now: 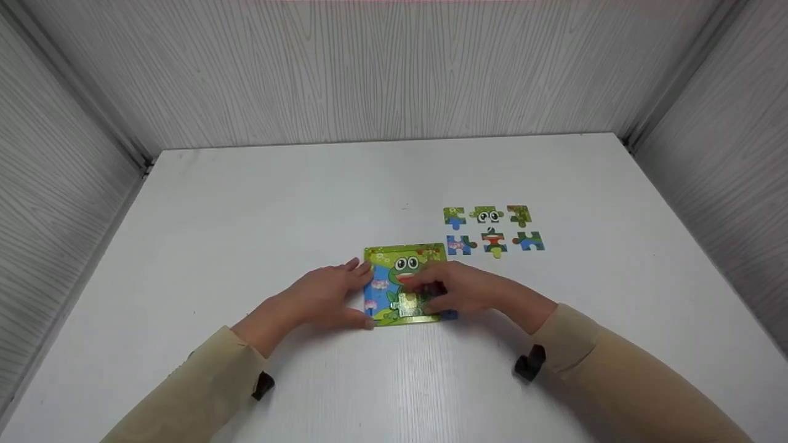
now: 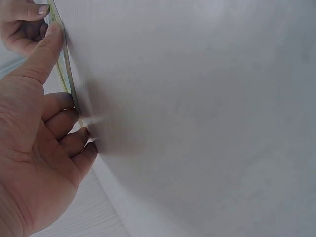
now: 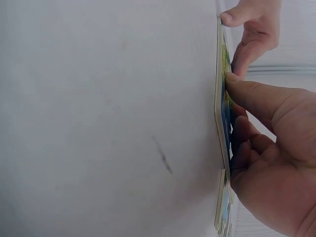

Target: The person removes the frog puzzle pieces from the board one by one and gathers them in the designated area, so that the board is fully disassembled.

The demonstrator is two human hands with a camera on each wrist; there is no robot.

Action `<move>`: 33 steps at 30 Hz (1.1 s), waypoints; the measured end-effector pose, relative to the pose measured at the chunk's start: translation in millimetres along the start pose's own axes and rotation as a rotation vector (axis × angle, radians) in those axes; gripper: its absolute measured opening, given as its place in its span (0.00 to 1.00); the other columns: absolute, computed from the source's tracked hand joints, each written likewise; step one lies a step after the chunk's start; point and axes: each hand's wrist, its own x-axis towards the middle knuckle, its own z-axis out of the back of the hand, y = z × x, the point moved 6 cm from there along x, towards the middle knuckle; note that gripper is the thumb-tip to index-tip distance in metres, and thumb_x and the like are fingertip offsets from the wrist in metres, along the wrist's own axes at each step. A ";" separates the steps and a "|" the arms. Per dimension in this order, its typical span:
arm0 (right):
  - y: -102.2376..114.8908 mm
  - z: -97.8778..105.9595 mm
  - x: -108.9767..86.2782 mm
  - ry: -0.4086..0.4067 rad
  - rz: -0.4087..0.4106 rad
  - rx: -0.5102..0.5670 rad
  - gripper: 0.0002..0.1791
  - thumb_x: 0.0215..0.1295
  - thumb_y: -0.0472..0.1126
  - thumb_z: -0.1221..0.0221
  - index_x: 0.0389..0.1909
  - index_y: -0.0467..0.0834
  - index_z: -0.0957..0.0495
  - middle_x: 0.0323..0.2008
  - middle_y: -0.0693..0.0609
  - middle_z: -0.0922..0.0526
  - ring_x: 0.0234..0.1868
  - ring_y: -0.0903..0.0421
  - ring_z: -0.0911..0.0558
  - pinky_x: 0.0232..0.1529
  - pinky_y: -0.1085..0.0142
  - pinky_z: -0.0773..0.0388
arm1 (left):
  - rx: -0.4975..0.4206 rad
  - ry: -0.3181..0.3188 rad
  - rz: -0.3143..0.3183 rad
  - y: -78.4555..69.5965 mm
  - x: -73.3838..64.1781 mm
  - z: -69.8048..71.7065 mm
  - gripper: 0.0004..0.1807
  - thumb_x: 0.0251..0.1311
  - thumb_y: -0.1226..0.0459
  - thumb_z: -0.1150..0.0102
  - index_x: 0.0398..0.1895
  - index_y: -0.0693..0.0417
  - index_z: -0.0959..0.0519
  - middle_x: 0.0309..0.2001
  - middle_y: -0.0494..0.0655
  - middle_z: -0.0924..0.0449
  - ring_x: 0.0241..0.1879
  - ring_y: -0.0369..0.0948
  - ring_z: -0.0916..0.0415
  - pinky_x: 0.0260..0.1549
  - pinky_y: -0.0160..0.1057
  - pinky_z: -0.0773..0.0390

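A square puzzle board (image 1: 380, 271) with a green frog picture lies on the table. The left hand (image 1: 329, 295) holds its left side, thumb at the near left corner and fingertips along the edge; the left wrist view shows this left hand (image 2: 44, 128) from the palm side. Over the board's right half, the right hand (image 1: 465, 289) holds a shiny puzzle piece (image 1: 407, 304) between thumb and fingers, low against the picture. In the right wrist view the right hand (image 3: 276, 143) hides that contact. Whether the piece lies flat or tilted cannot be told.
Beyond the board to the right, several loose puzzle pieces lie in two rows, among them an eyes piece (image 1: 488, 215) and a mouth piece (image 1: 494, 241). The white table (image 1: 277, 203) is bounded by a wood-grain back wall (image 1: 381, 74) and side walls.
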 end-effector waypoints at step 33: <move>0.2 -1.0 0.7 0.030 -0.013 0.031 0.25 0.72 0.39 0.32 0.68 0.58 0.17 0.63 0.55 0.21 0.59 0.54 0.26 0.64 0.55 0.27 | -0.009 0.005 -0.026 2.1 1.0 -0.5 0.53 0.63 0.39 0.30 0.84 0.51 0.41 0.84 0.49 0.46 0.84 0.51 0.52 0.77 0.57 0.42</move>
